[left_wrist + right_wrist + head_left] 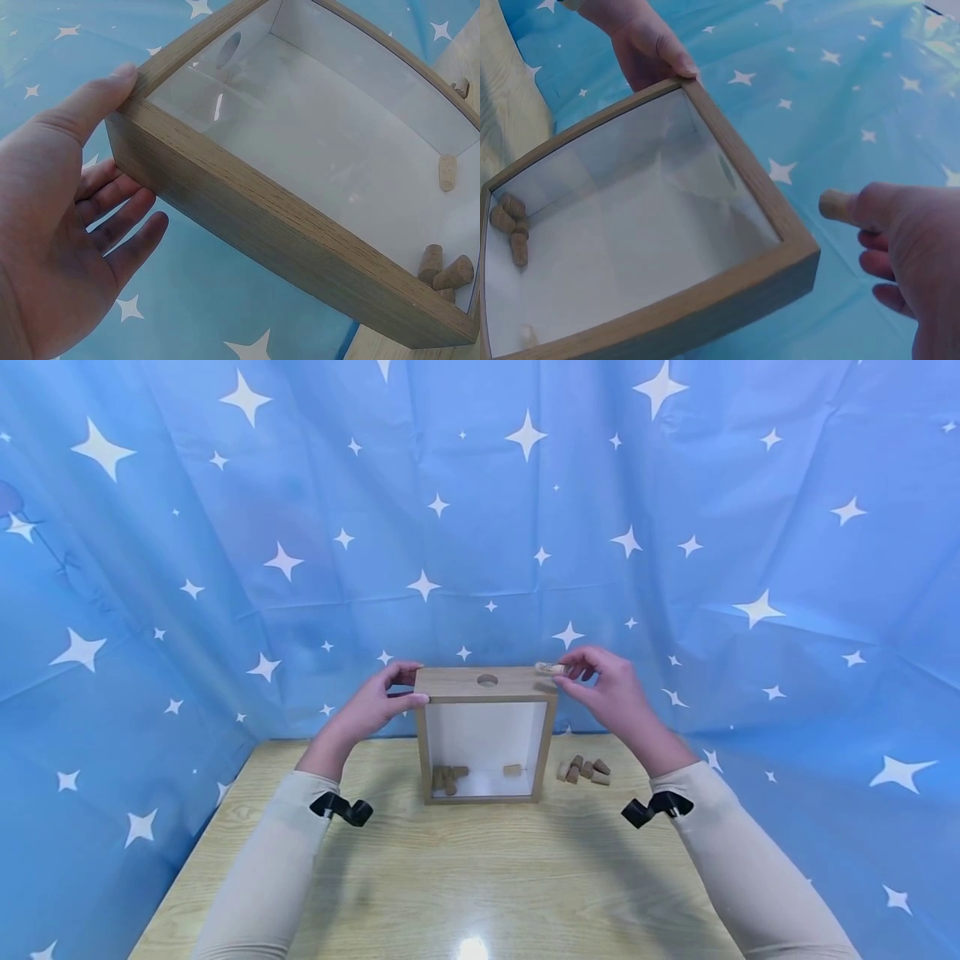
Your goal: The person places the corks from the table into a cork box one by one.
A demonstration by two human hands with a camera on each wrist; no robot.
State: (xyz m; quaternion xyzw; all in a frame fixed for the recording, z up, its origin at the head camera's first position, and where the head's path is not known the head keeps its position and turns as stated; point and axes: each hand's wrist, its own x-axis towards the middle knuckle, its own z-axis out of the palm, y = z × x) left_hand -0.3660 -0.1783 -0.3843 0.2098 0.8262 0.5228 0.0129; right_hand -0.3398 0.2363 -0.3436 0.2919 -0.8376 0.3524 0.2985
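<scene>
A shallow wooden box [450, 687] with a clear front stands upright on the table, with a round hole [487, 680] in its top. Several corks [448, 778] lie at its bottom left inside, and one cork [512, 770] lies farther right. My left hand [369, 706] holds the top left corner, thumb on the front edge and fingers at the side and behind. Between thumb and fingers, my right hand [609, 689] pinches a cork [838, 205] near the top right corner. The right wrist view shows that cork apart from the box.
Several loose corks [583, 770] lie on the wooden table [450, 877] just right of the box. Behind the table hangs a blue curtain [480, 510] with white stars. Both forearms wear light sleeves with black wrist mounts [341, 808].
</scene>
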